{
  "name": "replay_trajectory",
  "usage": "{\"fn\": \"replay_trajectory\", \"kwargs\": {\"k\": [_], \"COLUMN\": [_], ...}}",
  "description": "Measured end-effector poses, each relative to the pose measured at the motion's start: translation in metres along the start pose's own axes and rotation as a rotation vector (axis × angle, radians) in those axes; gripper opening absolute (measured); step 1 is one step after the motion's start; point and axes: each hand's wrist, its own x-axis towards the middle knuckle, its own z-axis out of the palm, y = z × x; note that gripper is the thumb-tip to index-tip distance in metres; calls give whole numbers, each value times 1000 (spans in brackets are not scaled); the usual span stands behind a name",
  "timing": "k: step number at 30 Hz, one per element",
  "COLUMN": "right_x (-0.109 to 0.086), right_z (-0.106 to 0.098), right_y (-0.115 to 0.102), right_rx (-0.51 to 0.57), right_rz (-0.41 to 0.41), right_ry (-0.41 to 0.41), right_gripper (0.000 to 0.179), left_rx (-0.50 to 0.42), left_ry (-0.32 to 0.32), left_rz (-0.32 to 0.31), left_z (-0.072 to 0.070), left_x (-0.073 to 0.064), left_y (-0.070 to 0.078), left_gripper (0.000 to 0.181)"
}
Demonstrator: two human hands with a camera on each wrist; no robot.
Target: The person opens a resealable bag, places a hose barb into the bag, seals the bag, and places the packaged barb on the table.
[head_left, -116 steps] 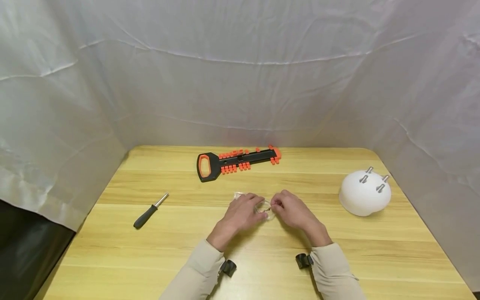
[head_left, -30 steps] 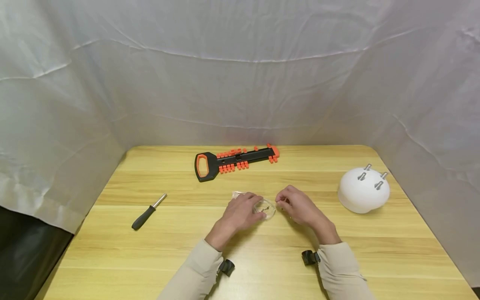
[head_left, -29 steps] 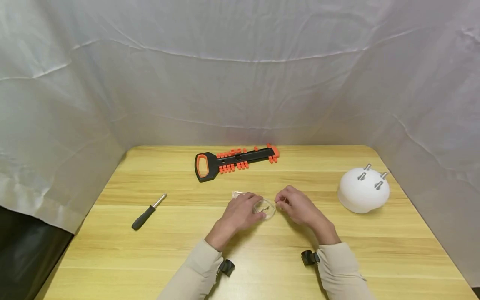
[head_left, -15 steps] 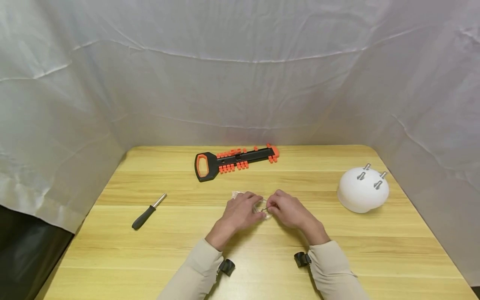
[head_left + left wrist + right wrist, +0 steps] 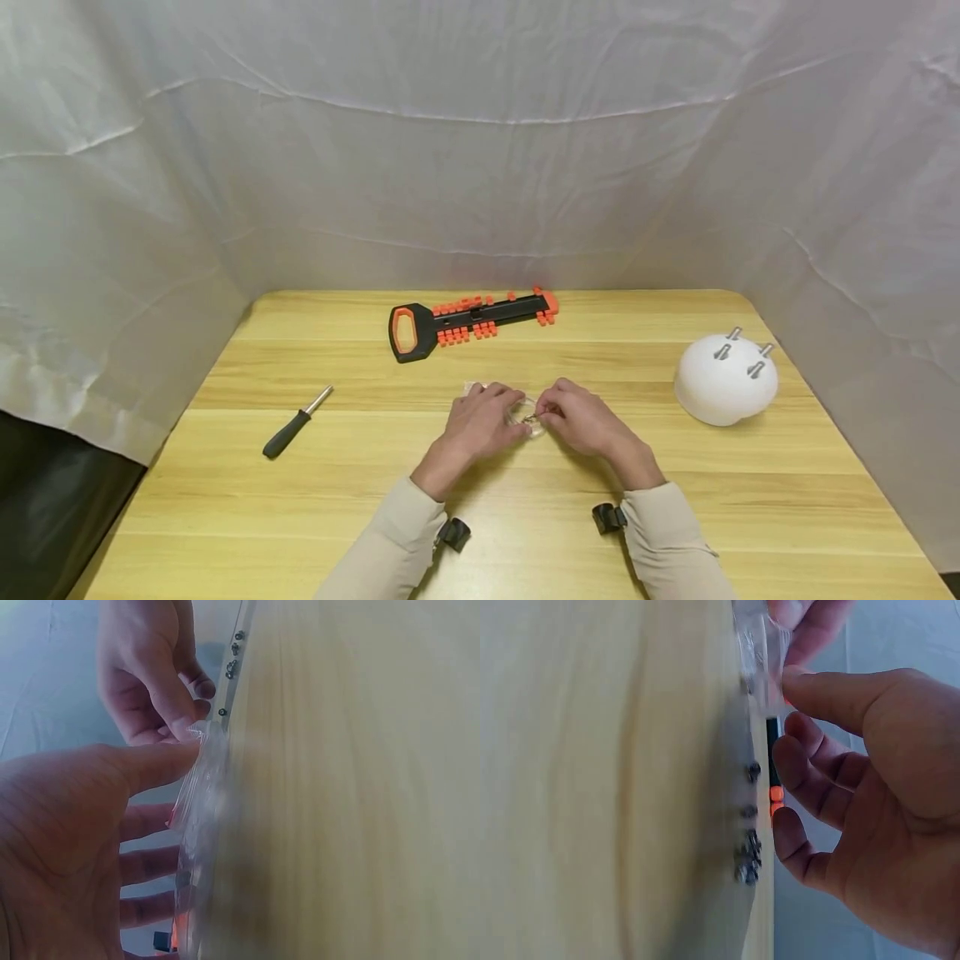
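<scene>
A clear plastic bag [image 5: 529,427] with small dark screws inside stands at mid-table. My left hand [image 5: 482,423] holds it, its thumb on the near side and the fingers spread along the far side. Curled at the bag's mouth, my right hand [image 5: 581,421] pinches at what looks like a small dark screw, mostly covered by the fingertips. Several loose screws [image 5: 750,847] lie on the wood beneath the right hand, seen in the right wrist view. They line up beyond the crinkled bag [image 5: 201,795] in the left wrist view.
A screwdriver [image 5: 298,423] with a black handle lies at the left. At the back is a black tool [image 5: 491,314] with an orange-lined handle and orange blocks along it. A white dome [image 5: 723,387] with several metal pegs sits at the right. Grey cloth encloses the table [image 5: 360,517].
A second ago my right hand was just right of the bag. It came left to the bag's mouth, then shifted slightly right. My left hand stays on the bag.
</scene>
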Motion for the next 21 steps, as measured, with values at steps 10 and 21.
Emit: {"fn": "replay_trajectory", "kwargs": {"k": [10, 21], "right_x": [-10, -20], "right_z": [-14, -26], "right_y": [25, 43], "right_rx": [44, 83], "right_rz": [28, 111], "right_ry": [17, 32], "right_gripper": [8, 13], "left_rx": [-1, -9], "left_ry": [-2, -9], "left_rz": [-2, -6], "left_z": [1, 2], "left_x": [1, 0], "left_y": [2, 2], "left_gripper": [55, 54]}}
